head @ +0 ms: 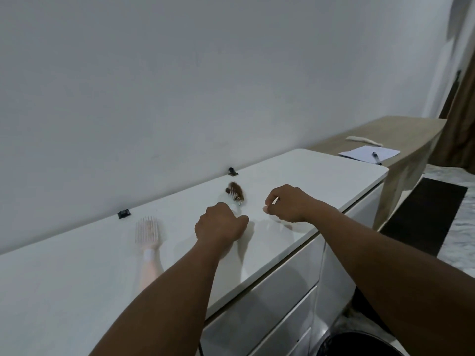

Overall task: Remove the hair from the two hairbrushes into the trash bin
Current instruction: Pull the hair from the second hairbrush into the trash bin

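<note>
The left hand [220,225] is fisted around the handle of a white plastic hairbrush [234,199] clogged with brown hair, just beyond its knuckles. The right hand [288,203], beside it, is curled; whether it grips anything I cannot tell. A pale pink brush [147,233] lies left of the left hand, the black trash bin [359,344] below the right forearm

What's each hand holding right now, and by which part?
Left hand: the hairy brush, by its handle. Right hand: fingers closed, with something small and pale at their tips; what it is cannot be told.
</note>
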Demonstrator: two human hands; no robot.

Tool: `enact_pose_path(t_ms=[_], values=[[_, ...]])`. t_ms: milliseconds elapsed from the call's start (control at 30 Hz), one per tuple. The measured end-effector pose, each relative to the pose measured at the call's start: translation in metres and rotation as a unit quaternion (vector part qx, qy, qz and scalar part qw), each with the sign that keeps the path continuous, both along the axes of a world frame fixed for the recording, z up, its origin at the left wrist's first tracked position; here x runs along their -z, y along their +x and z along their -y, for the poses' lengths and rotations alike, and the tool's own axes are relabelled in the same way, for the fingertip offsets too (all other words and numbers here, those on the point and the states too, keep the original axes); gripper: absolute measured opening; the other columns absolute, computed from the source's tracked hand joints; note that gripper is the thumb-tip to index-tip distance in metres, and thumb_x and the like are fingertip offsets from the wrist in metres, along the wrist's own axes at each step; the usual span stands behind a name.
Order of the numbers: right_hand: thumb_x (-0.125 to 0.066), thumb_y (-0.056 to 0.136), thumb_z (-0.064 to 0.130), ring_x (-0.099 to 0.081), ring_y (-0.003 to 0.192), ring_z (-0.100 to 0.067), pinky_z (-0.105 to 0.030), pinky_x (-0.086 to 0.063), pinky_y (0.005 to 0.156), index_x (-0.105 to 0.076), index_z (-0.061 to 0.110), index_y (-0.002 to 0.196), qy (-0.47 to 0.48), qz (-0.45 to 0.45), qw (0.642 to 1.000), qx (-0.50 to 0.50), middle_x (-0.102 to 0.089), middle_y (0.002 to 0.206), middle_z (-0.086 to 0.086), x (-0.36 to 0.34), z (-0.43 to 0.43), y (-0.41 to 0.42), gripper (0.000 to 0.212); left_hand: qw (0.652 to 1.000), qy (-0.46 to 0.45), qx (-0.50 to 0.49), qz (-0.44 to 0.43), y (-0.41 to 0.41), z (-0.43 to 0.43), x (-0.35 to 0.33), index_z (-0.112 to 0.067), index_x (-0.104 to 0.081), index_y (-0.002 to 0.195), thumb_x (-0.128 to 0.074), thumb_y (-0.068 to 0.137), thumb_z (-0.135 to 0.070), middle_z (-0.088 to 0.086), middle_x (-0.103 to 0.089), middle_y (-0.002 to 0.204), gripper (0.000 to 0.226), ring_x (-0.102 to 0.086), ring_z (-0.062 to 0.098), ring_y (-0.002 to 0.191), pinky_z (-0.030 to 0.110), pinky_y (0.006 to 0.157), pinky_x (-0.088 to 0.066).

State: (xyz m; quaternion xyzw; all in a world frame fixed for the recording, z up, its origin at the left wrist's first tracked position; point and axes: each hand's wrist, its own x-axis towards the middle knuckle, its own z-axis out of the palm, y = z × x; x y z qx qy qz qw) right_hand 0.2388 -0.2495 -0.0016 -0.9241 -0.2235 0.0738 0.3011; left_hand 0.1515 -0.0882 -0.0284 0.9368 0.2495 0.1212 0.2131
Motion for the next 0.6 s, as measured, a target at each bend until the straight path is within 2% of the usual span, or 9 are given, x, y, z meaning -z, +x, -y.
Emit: enact_pose_path(t_ms=[67, 167, 233, 333, 400, 467, 600], values=[[-0.067, 0.092, 0.040, -0.070, 0.094, -0.028, -0.033, -0.054, 0.070, -0.068, 0.013, 0.108, 0.026, -0.011, 0.999, 0.016, -0.069, 0.106, -0.008, -0.010, 0.005, -0.008, 0.032, 0.998, -0.053, 0.025, 0.031, -0.004, 0.004, -0.003, -0.013, -0.052, 0.088, -0.062, 0.085, -0.046, 0.001, -0.057, 0.089, 0.035, -0.065, 0.027, 0.090, 0.031, 0.071, -0.047], [-0.058, 0.098, 0.041, -0.070, 0.106, -0.034, -0.039, -0.061, 0.079, -0.065, -0.001, 0.121, 0.068, -0.022, 0.996, 0.053, -0.069, 0.117, -0.022, -0.030, 0.020, -0.025, 0.047, 0.984, -0.124, 0.074, 0.102, -0.011, 0.024, -0.014, -0.012, -0.053, 0.081, -0.063, 0.081, -0.045, 0.006, -0.062, 0.083, 0.034, -0.064, 0.024, 0.073, 0.042, 0.070, -0.060], [-0.054, 0.101, 0.041, -0.070, 0.105, -0.030, -0.041, -0.062, 0.082, -0.062, 0.001, 0.126, 0.114, -0.034, 0.990, 0.081, -0.067, 0.122, -0.023, -0.044, 0.034, -0.038, 0.047, 0.977, -0.128, 0.108, 0.135, -0.018, 0.041, -0.025, -0.015, -0.051, 0.083, -0.065, 0.083, -0.044, 0.003, -0.056, 0.081, 0.033, -0.057, 0.019, 0.070, 0.039, 0.065, -0.057], [-0.055, 0.097, 0.053, -0.069, 0.096, -0.021, -0.037, -0.061, 0.072, -0.060, 0.007, 0.118, 0.241, -0.087, 0.957, 0.134, -0.066, 0.119, -0.016, -0.060, 0.063, -0.053, 0.050, 0.966, -0.111, 0.165, 0.166, -0.029, 0.071, -0.040, -0.019, -0.047, 0.083, -0.068, 0.085, -0.042, -0.002, -0.051, 0.079, 0.031, -0.045, 0.011, 0.064, 0.026, 0.057, -0.038], [-0.057, 0.096, 0.053, -0.071, 0.095, -0.023, -0.038, -0.062, 0.073, -0.060, 0.008, 0.117, 0.322, -0.102, 0.928, 0.158, -0.067, 0.115, -0.012, -0.068, 0.084, -0.060, 0.049, 0.958, -0.101, 0.206, 0.171, -0.035, 0.094, -0.045, -0.019, -0.050, 0.087, -0.069, 0.084, -0.044, -0.001, -0.053, 0.081, 0.032, -0.046, 0.011, 0.064, 0.025, 0.058, -0.039], [-0.063, 0.095, 0.045, -0.073, 0.086, -0.022, -0.036, -0.062, 0.068, -0.065, 0.005, 0.115, 0.385, -0.087, 0.900, 0.185, -0.072, 0.111, -0.013, -0.076, 0.105, -0.067, 0.044, 0.950, -0.098, 0.243, 0.168, -0.040, 0.117, -0.046, -0.018, -0.051, 0.090, -0.069, 0.083, -0.044, -0.002, -0.052, 0.079, 0.032, -0.046, 0.011, 0.064, 0.027, 0.060, -0.042], [-0.073, 0.092, 0.022, -0.069, 0.068, -0.021, -0.031, -0.062, 0.053, -0.069, 0.003, 0.089, 0.401, -0.025, 0.881, 0.248, -0.076, 0.097, -0.017, -0.081, 0.146, -0.081, 0.019, 0.934, -0.105, 0.292, 0.176, -0.047, 0.156, -0.041, -0.017, -0.047, 0.086, -0.068, 0.080, -0.042, -0.002, -0.053, 0.076, 0.033, -0.044, 0.014, 0.062, 0.029, 0.056, -0.038]])
